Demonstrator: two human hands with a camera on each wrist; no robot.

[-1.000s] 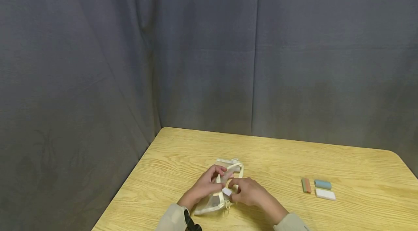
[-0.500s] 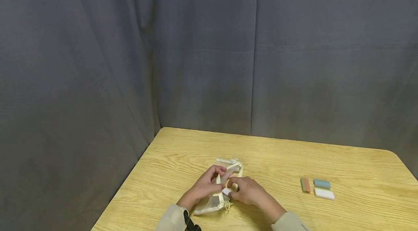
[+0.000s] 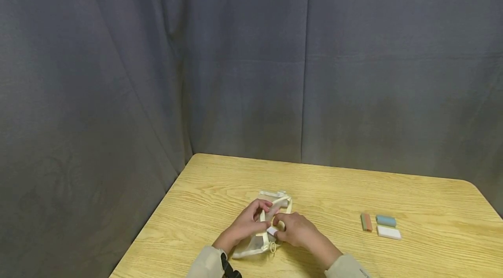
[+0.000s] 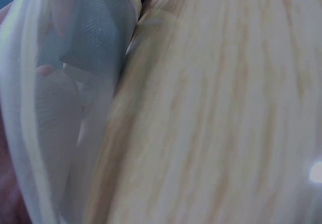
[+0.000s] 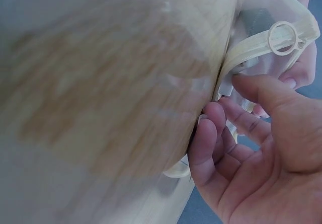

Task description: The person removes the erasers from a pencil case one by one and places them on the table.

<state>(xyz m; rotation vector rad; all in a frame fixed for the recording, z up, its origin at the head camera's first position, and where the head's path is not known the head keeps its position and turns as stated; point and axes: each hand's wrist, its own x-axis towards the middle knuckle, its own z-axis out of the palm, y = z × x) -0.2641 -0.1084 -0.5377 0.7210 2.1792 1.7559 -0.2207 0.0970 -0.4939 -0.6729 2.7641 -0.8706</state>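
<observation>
A see-through mesh zip pouch [image 3: 251, 245] with cream edging lies on the table, its zip opening spread apart. My left hand [image 3: 246, 221] grips the left edge of that opening between thumb and fingers. Opposite it, my right hand [image 3: 298, 229] has curled fingers at the right edge and seems to pinch the zip border; its fingertips are partly hidden in the head view. Between the two thumbs a small white block [image 3: 271, 231] shows in the opening. The ring zip pull [image 5: 283, 38] hangs at the near end. Something pinkish [image 3: 276, 210] shows inside, too small to identify.
Right of the hands on the wooden table [image 3: 334, 190] lie a green-and-orange block [image 3: 366, 222], a blue piece in a sleeve [image 3: 386, 220] and a white block [image 3: 389, 232]. Dark grey curtains [image 3: 243, 73] hang behind the table and along its left side.
Both hands keep nearly the same place on the pouch. The right hand has shifted very slightly left, and the view itself has drifted a little.
</observation>
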